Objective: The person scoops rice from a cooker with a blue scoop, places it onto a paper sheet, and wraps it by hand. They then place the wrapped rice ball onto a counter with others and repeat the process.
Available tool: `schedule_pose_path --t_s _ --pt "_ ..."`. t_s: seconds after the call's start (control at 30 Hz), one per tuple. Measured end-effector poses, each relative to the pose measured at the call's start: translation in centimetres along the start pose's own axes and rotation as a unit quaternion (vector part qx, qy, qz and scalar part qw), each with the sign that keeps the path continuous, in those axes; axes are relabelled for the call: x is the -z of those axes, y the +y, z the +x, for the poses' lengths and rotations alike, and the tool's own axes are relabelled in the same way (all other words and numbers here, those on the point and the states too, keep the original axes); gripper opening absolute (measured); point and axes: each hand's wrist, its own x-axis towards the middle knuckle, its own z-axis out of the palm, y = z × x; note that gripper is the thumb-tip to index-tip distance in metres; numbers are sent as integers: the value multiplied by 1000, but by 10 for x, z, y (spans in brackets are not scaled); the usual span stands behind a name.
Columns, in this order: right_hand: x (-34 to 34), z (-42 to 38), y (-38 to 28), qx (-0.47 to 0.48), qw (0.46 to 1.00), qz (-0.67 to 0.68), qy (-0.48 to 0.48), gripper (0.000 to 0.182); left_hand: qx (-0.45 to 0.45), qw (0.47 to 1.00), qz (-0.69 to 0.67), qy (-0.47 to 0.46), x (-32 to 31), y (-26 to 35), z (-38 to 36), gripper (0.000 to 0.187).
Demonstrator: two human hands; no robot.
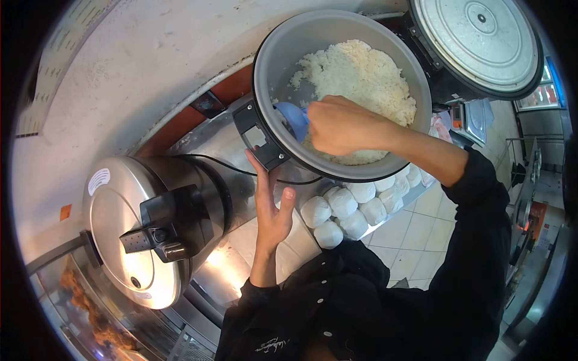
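Right hand: inside the wide round pot, closed in a fist, thumb side up, around the grip of a smooth blue plastic scoop. Scoop's curved blade lies to the left of the fist, by the pot's inner wall, nearest the handle side. Pot interior matte grey, rim thick and rounded.

Cooked rice: white, clumped and grainy, with a ragged edge. Heaped beyond the right hand and to its right, some of it under the fist and wrist; loose grains scattered on the bare grey bottom beyond the scoop.

Left hand: outside the pot, nearer the body; open, palm up, thumb spread apart from the extended fingers. Fingers reach up to the pot's black bracket-shaped handle, tips partly hidden there; cannot tell how firmly they press. No grasp closed around anything.

Right of the left hand: rounded white bundles in rows, pale and smooth, seemingly in thin film. Left of it: large cooker, domed shiny metal lid, black plastic latch. Dark thin cable curves over the brushed metal counter just beyond the fingers. Far right, past the pot: round dull metal lid with concentric ridges.
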Motion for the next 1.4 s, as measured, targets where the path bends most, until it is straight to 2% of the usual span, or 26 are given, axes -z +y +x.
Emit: schedule_pose_path --t_s 0.07,0.13,0.17,0.23,0.27,0.33,0.37,0.43,0.6,0.67,0.77,0.9,1.0,1.07,1.1,1.17,1.2,1.27,1.4 --pt "-10 17 3 18 1000 -5 9 24 -4 1000 12 5 -1 0 -1 107" --pt "-15 32 11 -39 998 50 -22 22 -19 1000 -22 6 -2 -2 -2 107" --pt "-11 32 15 -39 998 51 -18 22 -21 1000 -20 3 -3 -2 -2 107" --pt "1 32 20 -97 989 58 -93 24 -8 999 -30 13 -3 -1 -2 107" --pt "1 36 37 -95 990 59 -90 24 -11 999 -27 13 -2 0 -3 107" --pt "-9 41 85 -93 964 229 -100 25 -6 1000 -28 3 0 2 -2 98" --pt "-11 35 93 -91 965 226 -97 25 -11 1000 -28 5 0 0 -3 98" --pt "-7 25 95 -59 950 305 -38 26 -9 1000 -18 -10 1 0 -1 97" --pt "-4 2 45 -72 964 255 -40 28 8 1000 -19 -6 -1 3 -2 100" --pt "3 -3 10 -69 986 138 -64 32 -6 1000 -30 -5 1 -4 -1 106" --pt "15 -13 -18 -73 982 162 -58 34 -11 1000 -24 -11 -2 5 -1 101" --pt "11 -27 -2 -27 994 99 -42 33 5 999 -51 -18 5 -2 -1 108" --pt "26 -46 12 -3 994 71 -87 27 -7 999 -48 -14 2 -3 -2 108" --pt "32 -41 39 8 970 184 -158 21 -12 999 -46 -19 4 -5 0 107" --pt "26 -37 59 10 970 183 -159 21 -13 999 -45 -16 5 -5 1 107" --pt "4 -19 98 7 935 339 -106 24 -15 999 -40 -25 8 -3 1 106" --pt "7 -10 104 10 936 335 -108 24 -17 999 -40 -21 9 -5 2 106" --pt "9 3 109 -68 929 325 -165 29 -10 999 -38 -32 13 -10 0 105" --pt "8 7 103 -73 947 283 -132 32 -3 998 -43 -44 11 -3 0 106"
